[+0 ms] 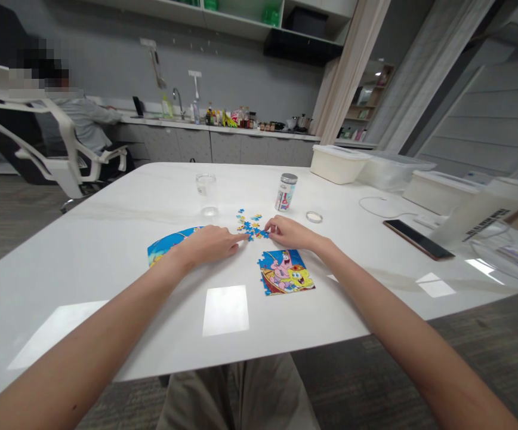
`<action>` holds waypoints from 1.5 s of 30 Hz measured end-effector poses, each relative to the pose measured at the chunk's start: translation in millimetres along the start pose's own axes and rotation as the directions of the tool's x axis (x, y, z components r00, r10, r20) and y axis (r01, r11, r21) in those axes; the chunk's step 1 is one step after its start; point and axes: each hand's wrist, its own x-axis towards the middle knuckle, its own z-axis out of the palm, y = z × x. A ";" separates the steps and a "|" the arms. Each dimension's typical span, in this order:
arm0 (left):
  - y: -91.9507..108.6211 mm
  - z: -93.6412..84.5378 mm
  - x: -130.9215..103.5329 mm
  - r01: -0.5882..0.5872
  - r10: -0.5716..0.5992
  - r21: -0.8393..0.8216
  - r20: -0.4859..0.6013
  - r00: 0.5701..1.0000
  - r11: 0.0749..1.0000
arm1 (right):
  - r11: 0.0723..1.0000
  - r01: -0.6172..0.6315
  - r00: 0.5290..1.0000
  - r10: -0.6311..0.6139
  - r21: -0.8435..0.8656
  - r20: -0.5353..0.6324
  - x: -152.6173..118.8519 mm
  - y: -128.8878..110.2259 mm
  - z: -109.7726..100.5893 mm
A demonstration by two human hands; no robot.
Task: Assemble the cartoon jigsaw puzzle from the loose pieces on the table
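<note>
Loose jigsaw pieces (252, 227), mostly blue with some yellow, lie in a small pile on the white table. My left hand (212, 243) reaches the pile's left side, its index finger stretched out to a piece and nothing held. At the right side, my right hand (286, 232) has thumb and fingers closed on a blue puzzle piece (265, 234). Nearer me lies a joined puzzle section (286, 272) showing a pink and a yellow cartoon figure in a boat. A blue picture sheet (169, 243) is partly hidden under my left hand and forearm.
Behind the pile stand a clear jar (207, 194) and a printed can with a grey lid (286, 192). A ring-shaped lid (314, 217) lies beside the can. Rightward are a phone (418, 239), a cable and white storage boxes (337, 162). A person sits at the far left.
</note>
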 end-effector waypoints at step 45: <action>4.0 -5.0 -1.6 0.022 -0.021 -0.004 0.046 0.999 1.000 | 0.972 0.215 0.976 -0.210 0.092 -0.062 0.5 -10.9 -0.6</action>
